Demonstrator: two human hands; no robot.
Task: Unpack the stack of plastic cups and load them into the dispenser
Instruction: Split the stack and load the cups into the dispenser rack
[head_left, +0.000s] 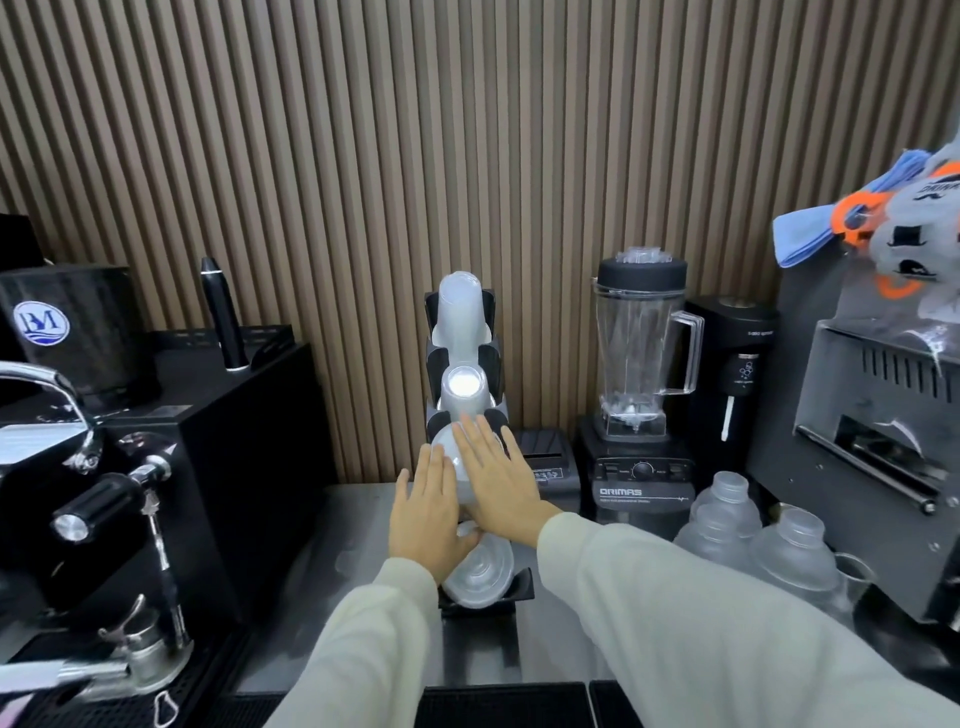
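Note:
A black tiered cup dispenser (435, 364) stands against the slatted wall at the middle. Its top slot holds a translucent cup stack (460, 312), the middle slot another cup stack (465, 387) with a bright glare on its base. In the lowest slot lies a third cup stack (451, 446); my left hand (428, 512) and my right hand (498, 478) lie on either side of it with straight fingers, pressing it. Clear dome lids (480, 574) sit in the black tray at the dispenser's foot, below my hands.
A black espresso machine (104, 499) fills the left. A blender (636, 364) and a small black receipt printer (545, 457) stand right of the dispenser. Several frosted plastic bottles (727, 514) and a grey sealing machine (872, 441) are at the right.

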